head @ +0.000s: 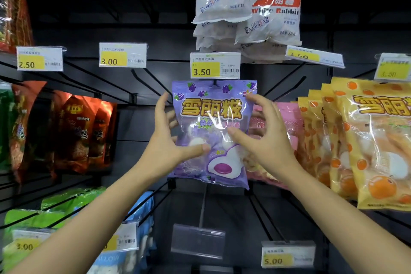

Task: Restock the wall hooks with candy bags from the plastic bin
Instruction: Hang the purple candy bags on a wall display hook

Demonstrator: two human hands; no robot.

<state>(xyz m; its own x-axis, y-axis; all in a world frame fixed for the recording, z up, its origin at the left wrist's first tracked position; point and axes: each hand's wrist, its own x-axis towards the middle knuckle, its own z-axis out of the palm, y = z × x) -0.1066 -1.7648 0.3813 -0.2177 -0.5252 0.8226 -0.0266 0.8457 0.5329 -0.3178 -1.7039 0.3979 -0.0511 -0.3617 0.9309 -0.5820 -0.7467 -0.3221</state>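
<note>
A purple grape candy bag (213,113) hangs at the centre of the dark wall, its top just under the 3.50 price tag (215,65) on the hook. My left hand (169,138) grips the bag's left edge, thumb across the front and fingers behind. My right hand (262,131) hovers at the bag's right side with fingers spread and curled; its thumb tip rests against the front film. The plastic bin is out of view.
White Rabbit bags (249,2) hang above. Pink bags (287,122) and orange bags (364,140) hang to the right, red-orange snack bags (82,131) to the left. Bare black hooks (142,80) stick out at upper left. Green and blue bags (66,218) and tags lie below.
</note>
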